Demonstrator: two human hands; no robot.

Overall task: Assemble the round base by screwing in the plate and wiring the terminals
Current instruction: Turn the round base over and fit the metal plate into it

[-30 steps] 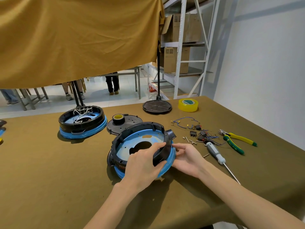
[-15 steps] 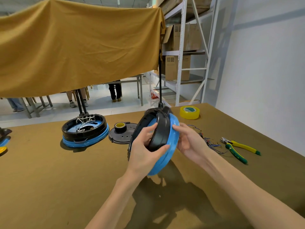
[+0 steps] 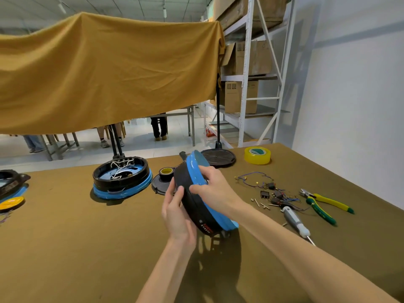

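Here the round base point(image 3: 196, 197) (on edge) sits between left hand point(image 3: 178, 212) and right hand point(image 3: 213, 190).

I hold the base point(image 3: 196, 197) on edge between my hands, second base point(image 3: 122, 179) left, pliers point(image 3: 323, 204) right, tape point(image 3: 257, 155) behind.
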